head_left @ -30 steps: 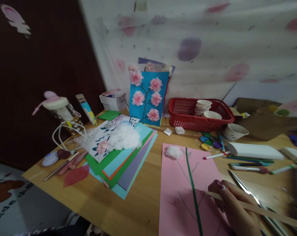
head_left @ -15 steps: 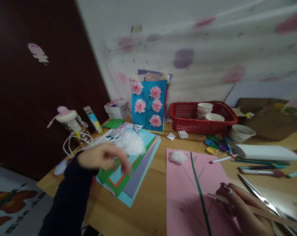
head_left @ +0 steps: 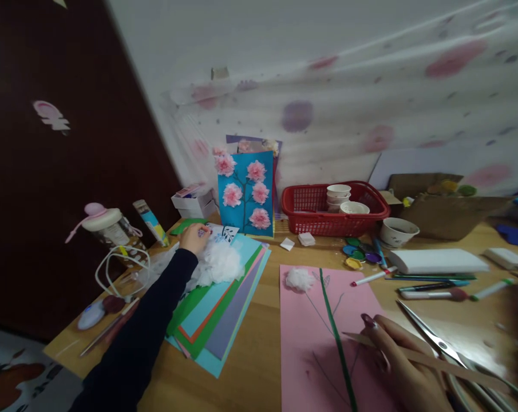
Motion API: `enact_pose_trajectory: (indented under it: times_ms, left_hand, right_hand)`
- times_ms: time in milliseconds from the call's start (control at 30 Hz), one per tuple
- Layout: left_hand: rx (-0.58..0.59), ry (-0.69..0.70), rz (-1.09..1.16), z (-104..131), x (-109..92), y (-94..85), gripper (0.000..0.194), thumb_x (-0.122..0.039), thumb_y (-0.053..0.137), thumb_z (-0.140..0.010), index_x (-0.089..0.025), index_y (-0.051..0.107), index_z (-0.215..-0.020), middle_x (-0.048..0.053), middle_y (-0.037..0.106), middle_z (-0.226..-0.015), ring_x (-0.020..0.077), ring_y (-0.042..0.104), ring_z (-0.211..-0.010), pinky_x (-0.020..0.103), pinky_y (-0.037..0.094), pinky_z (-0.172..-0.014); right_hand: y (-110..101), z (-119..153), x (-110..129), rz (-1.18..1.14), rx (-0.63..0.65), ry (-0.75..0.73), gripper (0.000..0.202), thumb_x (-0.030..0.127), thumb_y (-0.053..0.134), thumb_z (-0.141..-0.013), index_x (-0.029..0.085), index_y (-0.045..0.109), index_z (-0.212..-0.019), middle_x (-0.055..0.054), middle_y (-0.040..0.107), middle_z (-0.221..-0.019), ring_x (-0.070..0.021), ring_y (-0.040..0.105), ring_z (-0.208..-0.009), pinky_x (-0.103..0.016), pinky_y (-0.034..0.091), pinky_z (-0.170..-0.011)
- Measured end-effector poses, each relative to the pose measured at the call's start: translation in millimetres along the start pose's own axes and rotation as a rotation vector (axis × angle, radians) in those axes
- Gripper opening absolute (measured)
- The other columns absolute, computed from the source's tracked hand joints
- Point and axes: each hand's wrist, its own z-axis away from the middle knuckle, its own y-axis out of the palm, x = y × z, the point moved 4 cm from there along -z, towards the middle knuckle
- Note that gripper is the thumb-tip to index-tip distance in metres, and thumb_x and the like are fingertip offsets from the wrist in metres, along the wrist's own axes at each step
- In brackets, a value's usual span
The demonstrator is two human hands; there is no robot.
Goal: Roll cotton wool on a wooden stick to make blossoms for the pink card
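My right hand [head_left: 396, 355] is closed round a thin wooden stick [head_left: 434, 361], its pointed tip over a pink sheet [head_left: 297, 337]. That sheet bears a green stem [head_left: 336, 332], drawn grey lines and a white tissue flower [head_left: 300, 280] at the top left. My left hand [head_left: 194, 239] reaches over the paper pile, fingers bent and pinched beside a patterned white sheet [head_left: 228, 233]; anything between them is too small to make out. White tissue flowers [head_left: 222, 262] lie just to its right, on stacked coloured papers [head_left: 237, 320]. Scissors [head_left: 439, 342] lie beside my right hand.
A blue picture with pink flowers [head_left: 245, 214] stands against the wall. Behind the pink sheet are a red basket [head_left: 301, 220], a paper cup [head_left: 398, 233] and paint pots [head_left: 354, 263]. A bottle [head_left: 113, 229] and white cable [head_left: 108, 257] stand left. Pens and a white block [head_left: 439, 261] lie right.
My left hand has moved from above the coloured papers to farther back on the pile, by the patterned sheet. My right hand keeps the stick over the pink sheet. The view has shifted slightly.
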Motion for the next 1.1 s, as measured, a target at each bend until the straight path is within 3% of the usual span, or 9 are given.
enact_pose_trajectory:
  times_ms: [133, 233, 300, 333, 400, 567, 733, 933, 1100]
  left_hand:
    - [-0.041, 0.012, 0.220, 23, -41, -2.3, 0.016, -0.034, 0.059, -0.070, -0.019, 0.055, -0.075, 0.009, 0.066, -0.087, 0.0255, 0.058, -0.092, 0.037, 0.044, -0.080]
    - [0.205, 0.015, 0.453, 67, -90, 29.0, 0.025, -0.040, 0.060, -0.071, -0.016, 0.055, -0.080, 0.007, 0.068, -0.074, 0.0207, 0.065, -0.073, 0.034, 0.049, -0.070]
    - [0.562, -0.111, 0.810, 106, -123, 62.9, 0.029, -0.038, 0.066, -0.069, -0.014, 0.055, -0.081, 0.008, 0.069, -0.072, 0.0195, 0.066, -0.067, 0.034, 0.050, -0.070]
    - [0.648, -0.163, 0.915, 123, -137, 76.6, 0.030, -0.037, 0.068, -0.068, -0.013, 0.055, -0.081, 0.009, 0.070, -0.074, 0.0191, 0.066, -0.067, 0.033, 0.050, -0.070]
    - [0.662, -0.213, 0.989, 147, -154, 97.9, 0.028, -0.034, 0.070, -0.068, -0.011, 0.061, -0.082, 0.010, 0.070, -0.079, 0.0180, 0.065, -0.071, 0.030, 0.049, -0.072]
    - [0.494, -0.195, 0.918, 163, -154, 124.5, 0.017, -0.024, 0.072, -0.064, -0.011, 0.066, -0.074, 0.007, 0.069, -0.078, 0.0152, 0.063, -0.072, 0.025, 0.049, -0.070]
    - [0.546, -0.363, 1.034, 170, -141, 135.2, 0.020, -0.021, 0.074, -0.062, -0.011, 0.062, -0.074, 0.003, 0.068, -0.070, 0.0128, 0.063, -0.066, 0.024, 0.052, -0.066]
    - [0.618, -0.427, 1.139, 178, -138, 142.9, 0.027, -0.020, 0.077, -0.061, -0.011, 0.067, -0.085, 0.007, 0.071, -0.088, 0.0133, 0.065, -0.078, 0.021, 0.052, -0.068]
    - [0.677, -0.546, 1.250, 186, -137, 147.3, 0.028, -0.025, 0.080, -0.057, -0.010, 0.068, -0.079, 0.006, 0.072, -0.077, 0.0132, 0.065, -0.068, 0.025, 0.053, -0.066]
  right_hand:
    - [2, -4, 12, -0.027, 0.010, 0.011, 0.044, 0.050, 0.048, -0.084, 0.019, 0.051, -0.052, -0.001, 0.050, -0.051, -0.0143, 0.048, -0.051, -0.025, 0.039, -0.049]
    - [5, -6, 12, -0.159, 0.003, 0.078, 0.035, 0.048, 0.051, -0.084, 0.018, 0.059, -0.067, -0.001, 0.055, -0.056, -0.0149, 0.053, -0.058, -0.026, 0.044, -0.059]
    - [10, -7, 7, -0.276, 0.042, 0.124, 0.032, 0.047, 0.053, -0.083, 0.018, 0.061, -0.074, -0.001, 0.057, -0.059, -0.0141, 0.054, -0.059, -0.026, 0.045, -0.060]
    - [12, -6, 3, -0.332, 0.077, 0.141, 0.031, 0.047, 0.055, -0.083, 0.017, 0.061, -0.075, -0.001, 0.058, -0.060, -0.0136, 0.054, -0.059, -0.026, 0.045, -0.059]
    - [18, -4, -2, -0.426, 0.157, 0.173, 0.029, 0.045, 0.058, -0.082, 0.016, 0.062, -0.076, -0.002, 0.059, -0.063, -0.0123, 0.054, -0.059, -0.024, 0.044, -0.057]
    - [24, 2, -7, -0.529, 0.206, 0.263, 0.032, 0.045, 0.057, -0.083, 0.016, 0.063, -0.072, -0.002, 0.060, -0.064, -0.0114, 0.055, -0.059, -0.023, 0.044, -0.057]
    - [25, 1, -1, -0.446, 0.229, 0.277, 0.033, 0.046, 0.056, -0.082, 0.016, 0.063, -0.070, -0.002, 0.060, -0.060, -0.0119, 0.055, -0.057, -0.023, 0.043, -0.056]
    - [27, 1, 5, -0.302, 0.242, 0.240, 0.034, 0.047, 0.057, -0.081, 0.016, 0.059, -0.066, -0.002, 0.059, -0.059, -0.0123, 0.054, -0.059, -0.023, 0.042, -0.055]
    - [27, 3, 3, -0.339, 0.186, 0.265, 0.033, 0.044, 0.066, -0.075, 0.019, 0.047, -0.064, 0.007, 0.045, -0.044, -0.0056, 0.034, -0.040, -0.019, 0.026, -0.040]
